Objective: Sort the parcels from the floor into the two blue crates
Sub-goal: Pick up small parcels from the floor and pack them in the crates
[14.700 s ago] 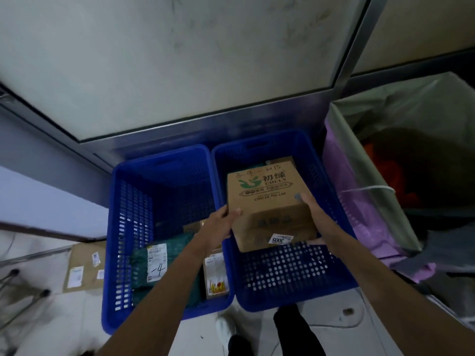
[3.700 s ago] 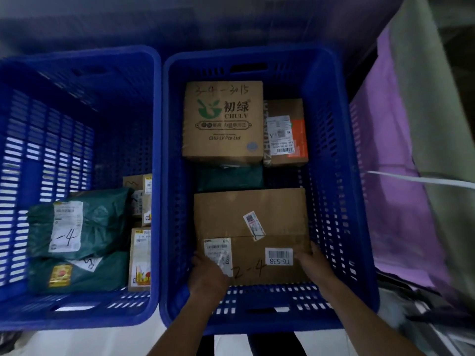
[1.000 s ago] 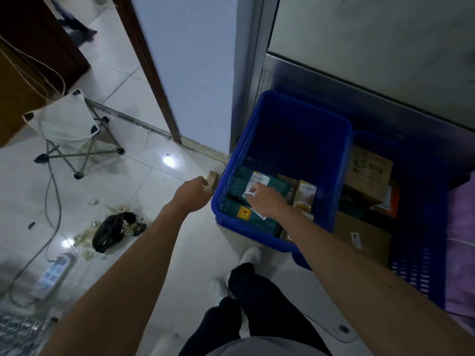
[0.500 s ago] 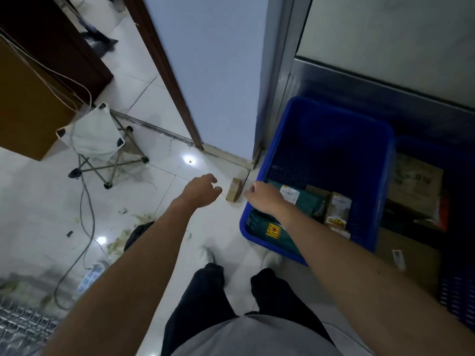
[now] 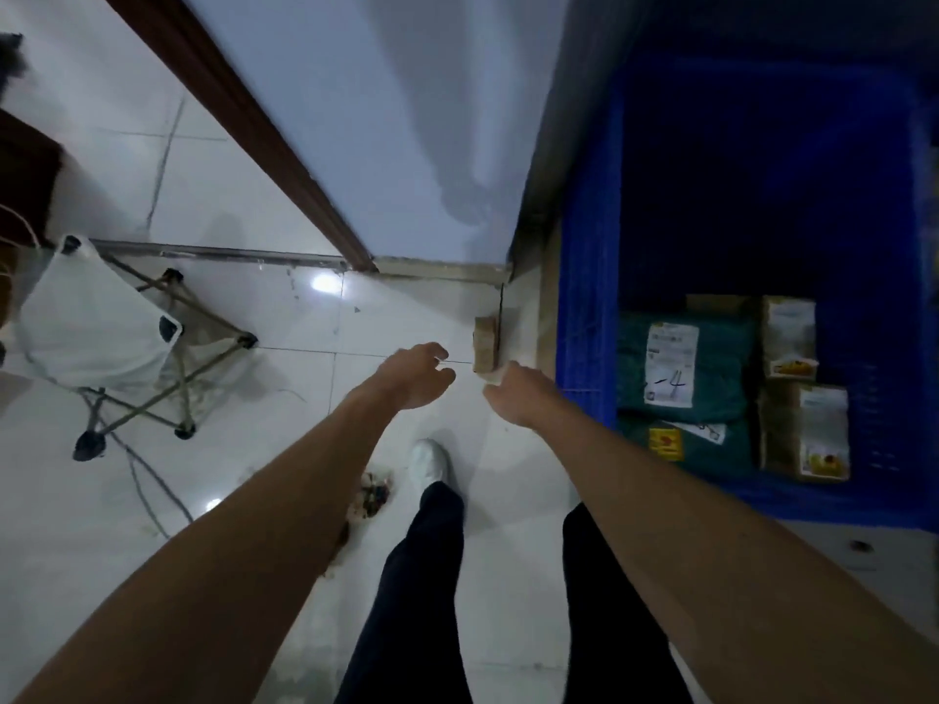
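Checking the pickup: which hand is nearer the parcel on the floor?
Right. The right hand is at the near end of the parcel; the left hand is apart, to its left.

Indoor parcel-sorting corner by a doorway, glossy white tiled floor, brown door frame, pale wall, folding camp stool, blue crate of labelled parcels

Both bare arms reach forward and down, converging so that the hands sit close together without touching. The left hand hangs palm-down with its fingers loosely curled, holding nothing. The right hand, just beside it, shows its back; its fingers curl out of sight, so its grip is unclear.
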Motion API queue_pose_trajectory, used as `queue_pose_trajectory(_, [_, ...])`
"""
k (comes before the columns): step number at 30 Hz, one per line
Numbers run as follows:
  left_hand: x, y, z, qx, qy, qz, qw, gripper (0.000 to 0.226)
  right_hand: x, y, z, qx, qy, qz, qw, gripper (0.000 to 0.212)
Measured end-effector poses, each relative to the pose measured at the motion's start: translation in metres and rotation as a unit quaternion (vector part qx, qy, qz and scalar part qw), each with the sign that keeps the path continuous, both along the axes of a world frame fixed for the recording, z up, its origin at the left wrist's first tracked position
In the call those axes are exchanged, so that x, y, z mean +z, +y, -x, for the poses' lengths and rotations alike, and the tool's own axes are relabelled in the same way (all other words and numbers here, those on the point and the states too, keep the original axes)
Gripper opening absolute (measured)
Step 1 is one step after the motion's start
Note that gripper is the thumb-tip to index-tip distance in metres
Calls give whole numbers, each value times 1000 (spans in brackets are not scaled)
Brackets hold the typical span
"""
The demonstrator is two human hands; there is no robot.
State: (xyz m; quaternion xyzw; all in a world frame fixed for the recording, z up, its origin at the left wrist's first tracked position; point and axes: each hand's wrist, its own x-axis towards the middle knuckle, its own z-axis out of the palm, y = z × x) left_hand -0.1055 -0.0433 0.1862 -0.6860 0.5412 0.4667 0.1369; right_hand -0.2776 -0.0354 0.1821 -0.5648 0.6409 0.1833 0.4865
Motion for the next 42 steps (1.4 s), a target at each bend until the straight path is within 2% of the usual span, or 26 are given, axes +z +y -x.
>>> queue_pose_trajectory(4, [-84, -13, -22, -56, -5, -30, 998, 53, -76, -16, -19, -19, 35, -7, 999, 54])
queue_pose_trajectory(9, [-209, -27, -18, -4, 32, -44, 999, 51, -196, -34, -32, -47, 61, -18, 997, 52])
queue_pose_trajectory(16, [-389, -30, 7, 37, 87, -128, 987, 54, -370, -34, -34, -106, 93, -55, 988, 55])
queue_pose_trajectory(19, [-437, -35, 21, 50, 109, -128, 985, 34, -427, -44, -34, -152, 101, -64, 981, 58])
queue_pose_trajectory(21, [-460, -38, 32, 59, 121, -121, 984, 38, -460, -49, -32, -192, 95, -56, 975, 61])
queue_pose_trajectory(25, [-499, -49, 44, 93, 144, -99, 980, 42, -516, -67, -31, -284, 16, -48, 957, 71])
queue_pose_trajectory(28, [-510, -49, 45, 128, 153, -98, 975, 47, -526, -70, -27, -324, 2, -51, 945, 61])
queue_pose_trajectory(32, [-484, -47, 42, 128, 173, -133, 967, 50, -511, -65, -20, -329, 11, -55, 943, 58])
queue_pose_trajectory(34, [-472, -46, 38, 119, 179, -122, 969, 53, -495, -62, -20, -335, 18, -43, 941, 60])
queue_pose_trajectory(38, [-429, -42, 25, 115, 174, -106, 972, 60, -432, -49, -22, -312, 43, -22, 949, 63])
queue_pose_trajectory(42, [-342, -42, 11, 125, 197, -64, 970, 79, -328, -45, -26, -301, 38, 3, 953, 68])
